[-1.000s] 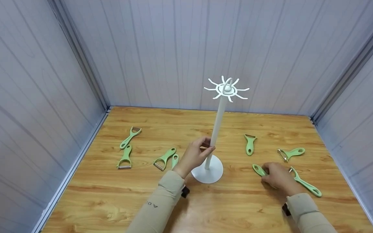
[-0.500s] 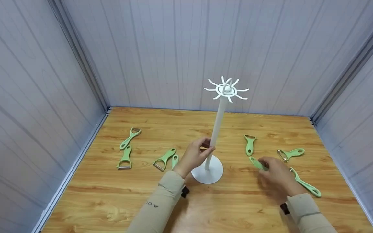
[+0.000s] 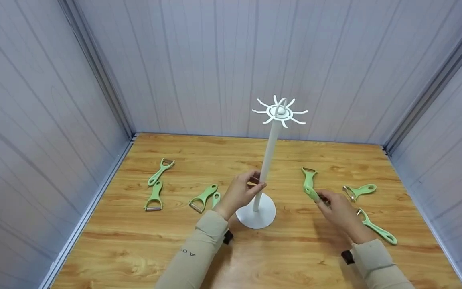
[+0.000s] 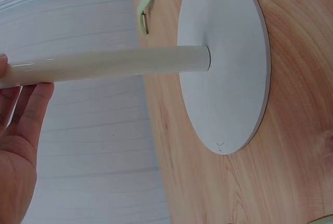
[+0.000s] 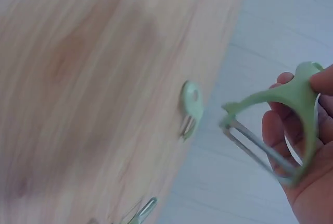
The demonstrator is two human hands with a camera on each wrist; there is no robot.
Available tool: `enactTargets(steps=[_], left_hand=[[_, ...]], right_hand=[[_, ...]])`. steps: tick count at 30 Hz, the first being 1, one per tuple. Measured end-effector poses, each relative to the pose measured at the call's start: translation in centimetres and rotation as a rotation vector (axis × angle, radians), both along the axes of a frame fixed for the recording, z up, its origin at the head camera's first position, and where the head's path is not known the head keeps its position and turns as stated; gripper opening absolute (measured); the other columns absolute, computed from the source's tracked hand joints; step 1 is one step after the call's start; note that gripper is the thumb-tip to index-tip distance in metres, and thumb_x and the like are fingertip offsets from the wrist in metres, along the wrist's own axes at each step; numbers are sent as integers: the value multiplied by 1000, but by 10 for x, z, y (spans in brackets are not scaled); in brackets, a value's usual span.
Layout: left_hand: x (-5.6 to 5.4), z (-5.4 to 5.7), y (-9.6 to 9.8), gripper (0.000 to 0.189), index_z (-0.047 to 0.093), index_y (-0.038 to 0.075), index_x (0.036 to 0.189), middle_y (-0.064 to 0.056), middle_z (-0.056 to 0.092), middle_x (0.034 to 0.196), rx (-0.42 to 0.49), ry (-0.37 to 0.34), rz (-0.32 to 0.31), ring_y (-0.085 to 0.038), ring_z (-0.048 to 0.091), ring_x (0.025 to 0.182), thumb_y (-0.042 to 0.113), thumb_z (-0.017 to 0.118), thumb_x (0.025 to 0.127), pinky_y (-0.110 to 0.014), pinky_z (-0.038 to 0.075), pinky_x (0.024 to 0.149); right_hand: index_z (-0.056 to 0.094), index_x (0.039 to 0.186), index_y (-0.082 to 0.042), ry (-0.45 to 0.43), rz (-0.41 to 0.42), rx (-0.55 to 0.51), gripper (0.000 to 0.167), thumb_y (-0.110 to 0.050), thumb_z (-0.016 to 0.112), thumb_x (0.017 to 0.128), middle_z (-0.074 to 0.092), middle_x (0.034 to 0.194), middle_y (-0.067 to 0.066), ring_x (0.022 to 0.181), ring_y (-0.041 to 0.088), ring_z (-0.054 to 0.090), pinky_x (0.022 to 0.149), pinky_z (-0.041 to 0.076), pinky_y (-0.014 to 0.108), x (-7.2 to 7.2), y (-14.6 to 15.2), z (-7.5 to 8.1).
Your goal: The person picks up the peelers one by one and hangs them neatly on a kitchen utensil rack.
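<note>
A white stand stands upright on the table, with a round base [image 4: 229, 99], a pole [image 3: 270, 148] and a ring of curved hooks [image 3: 280, 112] at its top. My left hand [image 3: 240, 192] grips the pole partway up, thumb on one side and fingers on the other. In my right hand [image 3: 338, 210] is a green peeler [image 5: 299, 96], pinched at its handle and raised above the table. The blade end of this peeler faces back toward the palm in the right wrist view. In the head view its handle tip overlaps another green peeler [image 3: 308, 176] lying behind.
Two peelers lie right of my right hand, one farther back [image 3: 360, 190] and one nearer [image 3: 377, 226]. On the left lie a pair of peelers [image 3: 155, 196] and another peeler [image 3: 203, 197], beside one partly hidden by my left hand. Panel walls [image 3: 231, 68] enclose the wooden table.
My right hand has lifted the peeler off the table and moved it up and leftward, toward the stand. My left hand has stayed on the pole.
</note>
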State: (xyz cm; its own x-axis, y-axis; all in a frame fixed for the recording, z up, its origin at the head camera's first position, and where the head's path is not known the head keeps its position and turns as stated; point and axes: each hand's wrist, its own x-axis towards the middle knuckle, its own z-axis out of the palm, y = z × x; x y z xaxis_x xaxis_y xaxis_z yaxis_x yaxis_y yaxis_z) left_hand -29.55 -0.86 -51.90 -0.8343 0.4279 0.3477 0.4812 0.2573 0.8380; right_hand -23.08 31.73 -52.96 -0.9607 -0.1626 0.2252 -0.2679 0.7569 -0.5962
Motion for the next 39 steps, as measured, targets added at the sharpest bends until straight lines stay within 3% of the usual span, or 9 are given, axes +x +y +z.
enactTargets(steps=[7, 14, 24, 33, 39], left_hand=[[0, 4, -1, 18, 69, 3, 121, -16, 76, 113, -22, -15, -12, -28, 76, 108, 14, 72, 106, -32, 67, 91], [1, 8, -1, 16, 68, 4, 123, -14, 76, 115, -48, -13, -14, -29, 76, 110, 8, 69, 108, -33, 67, 93], [2, 7, 2, 12, 74, 2, 116, -15, 79, 113, -38, -9, -22, -28, 77, 110, 8, 69, 108, -34, 67, 95], [1, 6, 1, 13, 76, -2, 112, -20, 81, 114, -28, -3, -34, -33, 79, 113, 8, 69, 107, -38, 66, 99], [0, 7, 2, 13, 77, -1, 111, -19, 81, 113, -34, 3, -34, -32, 79, 112, 9, 70, 107, -36, 66, 97]], right_hand=[[75, 119, 8, 63, 49, -208, 18, 6, 65, 104, 80, 104, 18, 91, 22, 77, 78, 62, 18, 1, -16, 14], [74, 119, 10, 152, 47, -297, 18, 9, 67, 102, 80, 105, 22, 92, 19, 78, 77, 58, 10, -2, -33, 32], [74, 123, 6, 124, 37, -428, 20, 6, 66, 104, 80, 106, 20, 91, 1, 72, 76, 57, 13, 1, -47, 63], [71, 124, 11, 118, 31, -525, 21, 6, 64, 105, 78, 110, 26, 94, 2, 73, 80, 62, 16, 3, -61, 92], [70, 122, 13, 153, 61, -598, 20, 9, 63, 104, 78, 107, 20, 94, 5, 75, 82, 65, 21, 5, -69, 108]])
